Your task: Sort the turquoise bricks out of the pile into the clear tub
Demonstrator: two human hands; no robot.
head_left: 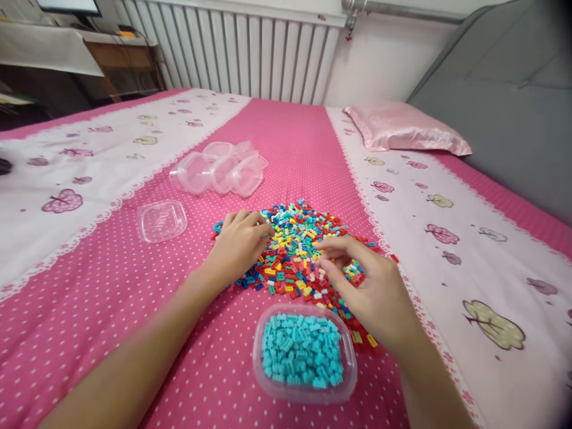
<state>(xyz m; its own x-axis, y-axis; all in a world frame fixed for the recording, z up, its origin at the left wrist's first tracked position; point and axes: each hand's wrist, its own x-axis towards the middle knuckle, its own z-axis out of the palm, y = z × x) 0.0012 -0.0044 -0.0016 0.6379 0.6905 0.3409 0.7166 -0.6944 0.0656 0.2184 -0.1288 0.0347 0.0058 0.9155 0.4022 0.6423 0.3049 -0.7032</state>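
A heap of small toy building bricks (290, 238) in red, yellow, blue, white and teal is spread on the pink bedspread. At its left side rests my left hand (241, 241), fingers curled and pressed together over the bricks; whatever they pinch is too small to make out. My right hand (369, 286) hovers over the heap's right part, thumb and forefinger apart, with no brick visible between them. In front of the heap stands a clear plastic tub (260, 381), filled with turquoise bricks (301, 351).
A clear lid (161, 221) lies left of the heap. Behind it are several clear empty tubs (218, 170), grouped together. A pink pillow (406, 128) lies at the back right, beside a grey headboard (504, 89). A white radiator (241, 50) lines the far wall.
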